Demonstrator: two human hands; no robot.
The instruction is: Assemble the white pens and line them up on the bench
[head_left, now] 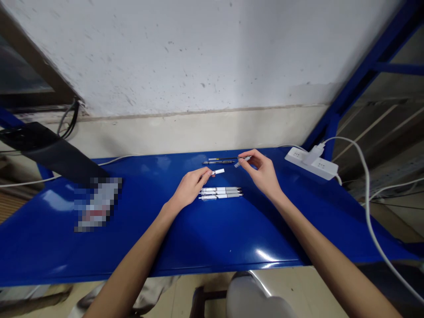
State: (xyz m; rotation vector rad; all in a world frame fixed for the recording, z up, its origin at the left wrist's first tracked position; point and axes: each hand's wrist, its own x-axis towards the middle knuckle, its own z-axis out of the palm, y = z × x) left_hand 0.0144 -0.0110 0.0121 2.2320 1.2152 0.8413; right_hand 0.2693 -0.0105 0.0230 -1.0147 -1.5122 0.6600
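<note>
Centre frame, over blue worktop (198, 238): my left hand (190, 187) pinching a white pen barrel (218, 172), right hand (263, 172) pinching a clear pen piece (241, 161), held apart, unjoined; joining, I judge, needs ends aligned.

Your left hand (190, 187) and right hand (263, 174) are bare, as are both long forearms (139, 260); pale grey trouser cloth (261, 300) covers your near knee.

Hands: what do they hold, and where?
Left hand: fingertip grip on one end of a white pen piece. Right hand: fingertip grip on one end of a small clear pen piece.
</note>
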